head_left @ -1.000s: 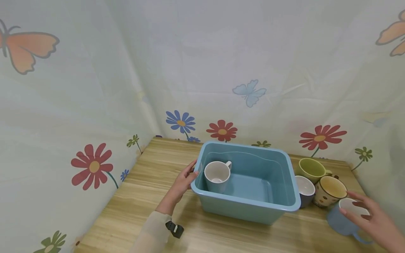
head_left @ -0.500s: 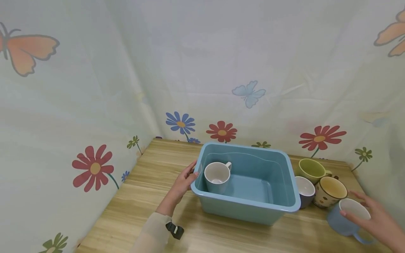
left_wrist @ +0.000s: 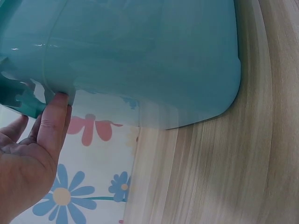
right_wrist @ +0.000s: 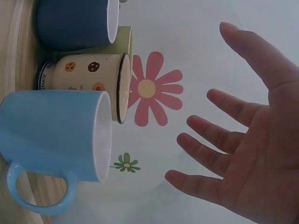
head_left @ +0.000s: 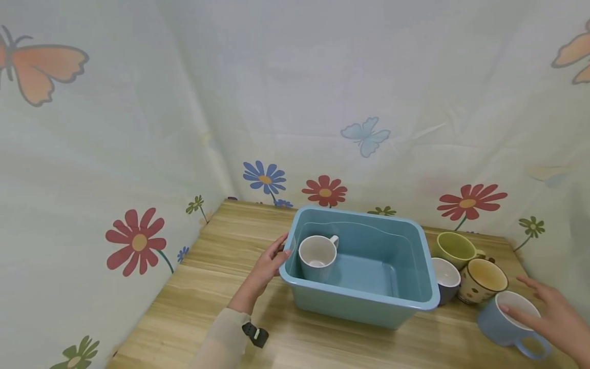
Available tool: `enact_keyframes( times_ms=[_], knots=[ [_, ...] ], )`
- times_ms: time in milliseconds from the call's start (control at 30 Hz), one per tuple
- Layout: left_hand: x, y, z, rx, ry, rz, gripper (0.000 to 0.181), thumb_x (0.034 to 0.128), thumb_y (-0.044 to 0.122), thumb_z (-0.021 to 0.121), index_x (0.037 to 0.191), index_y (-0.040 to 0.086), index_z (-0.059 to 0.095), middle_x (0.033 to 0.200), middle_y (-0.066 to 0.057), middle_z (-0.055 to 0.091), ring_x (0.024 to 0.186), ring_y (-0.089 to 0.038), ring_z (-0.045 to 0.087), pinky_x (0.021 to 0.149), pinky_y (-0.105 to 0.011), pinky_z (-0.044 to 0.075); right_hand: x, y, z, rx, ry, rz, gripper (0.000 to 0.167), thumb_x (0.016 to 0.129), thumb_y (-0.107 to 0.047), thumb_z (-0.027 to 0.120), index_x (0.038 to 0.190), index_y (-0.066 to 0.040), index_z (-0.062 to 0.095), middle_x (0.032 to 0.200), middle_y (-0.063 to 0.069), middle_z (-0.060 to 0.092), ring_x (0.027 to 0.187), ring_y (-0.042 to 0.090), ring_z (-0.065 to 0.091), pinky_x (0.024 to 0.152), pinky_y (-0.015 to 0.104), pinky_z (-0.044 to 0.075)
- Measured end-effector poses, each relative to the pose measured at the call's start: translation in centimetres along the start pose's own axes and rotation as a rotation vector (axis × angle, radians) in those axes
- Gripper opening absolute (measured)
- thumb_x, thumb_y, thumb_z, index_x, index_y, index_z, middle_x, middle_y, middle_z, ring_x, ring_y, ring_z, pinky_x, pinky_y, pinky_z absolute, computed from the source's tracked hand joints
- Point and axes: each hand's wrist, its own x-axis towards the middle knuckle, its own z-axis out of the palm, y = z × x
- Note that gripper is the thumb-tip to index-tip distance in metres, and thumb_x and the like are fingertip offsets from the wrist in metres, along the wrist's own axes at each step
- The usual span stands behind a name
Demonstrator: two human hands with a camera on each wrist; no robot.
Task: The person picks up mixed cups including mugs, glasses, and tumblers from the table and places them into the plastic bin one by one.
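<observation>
My left hand grips the left rim of a blue plastic tub, thumb over the edge; in the left wrist view its fingers curl under the rim. Inside the tub, at its left end, a white mug stands upright. My right hand hovers by a light blue mug at the right. In the right wrist view, spread fingers are apart from that mug, and the palm holds nothing. The light blue mug stands upright, its handle toward me.
Beside the tub's right end stand a green mug, a dark mug with a white inside and a cream patterned mug, close together. Patterned cloth hangs behind the wooden table.
My right hand has drawn back a little to the right, off the light blue mug, uncovering more of its rim and handle. The left hand and tub have stayed in place.
</observation>
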Motion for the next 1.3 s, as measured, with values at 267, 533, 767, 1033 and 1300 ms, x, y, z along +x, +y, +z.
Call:
enact_keyframes(
  times_ms=[267, 533, 767, 1033, 1300],
  knots=[
    [-0.1, 0.2, -0.1, -0.008, -0.007, 0.007, 0.059, 0.1052, 0.032, 0.052, 0.161, 0.018, 0.035, 0.156, -0.024, 0.047, 0.134, -0.042, 0.056, 0.099, -0.051, 0.059, 0.4, 1.2, 0.6, -0.026, -0.054, 0.052, 0.086, 0.093, -0.037, 0.073, 0.139, 0.025, 0.035, 0.134, 0.056, 0.036, 0.114, 0.069, 0.041, 0.088, 0.074, 0.041],
    [-0.2, 0.4, -0.2, -0.011, -0.008, 0.007, 0.059, 0.1054, 0.031, 0.052, 0.160, 0.017, 0.035, 0.158, -0.024, 0.045, 0.134, -0.043, 0.056, 0.098, -0.050, 0.059, 0.4, 2.7, 1.6, -0.118, -0.035, 0.091, 0.090, 0.090, -0.050, 0.071, 0.136, 0.021, 0.039, 0.131, 0.056, 0.037, 0.115, 0.066, 0.039, 0.090, 0.075, 0.037],
    [0.0, 0.3, -0.2, 0.006, -0.009, 0.011, 0.060, 0.1055, 0.032, 0.051, 0.161, 0.019, 0.034, 0.160, -0.023, 0.043, 0.137, -0.043, 0.054, 0.099, -0.051, 0.058, 0.6, 3.9, 2.3, -0.106, -0.057, 0.082, 0.093, 0.088, -0.049, 0.072, 0.138, 0.021, 0.036, 0.133, 0.057, 0.035, 0.115, 0.068, 0.039, 0.090, 0.076, 0.036],
    [0.0, 0.3, -0.2, 0.002, -0.006, 0.005, 0.060, 0.1055, 0.032, 0.051, 0.161, 0.018, 0.034, 0.159, -0.023, 0.044, 0.137, -0.043, 0.054, 0.099, -0.051, 0.059, 1.0, 5.4, 3.3, -0.127, -0.155, 0.122, 0.102, 0.086, -0.051, 0.075, 0.142, 0.020, 0.028, 0.136, 0.056, 0.031, 0.115, 0.070, 0.039, 0.091, 0.077, 0.038],
    [0.0, 0.3, -0.1, -0.003, -0.007, 0.008, 0.059, 0.1056, 0.031, 0.051, 0.161, 0.017, 0.035, 0.159, -0.024, 0.043, 0.136, -0.043, 0.054, 0.098, -0.050, 0.059, 1.6, 5.6, 3.6, -0.159, -0.197, 0.106, 0.103, 0.083, -0.051, 0.077, 0.139, 0.023, 0.031, 0.134, 0.056, 0.034, 0.115, 0.072, 0.041, 0.088, 0.078, 0.042]
  ],
)
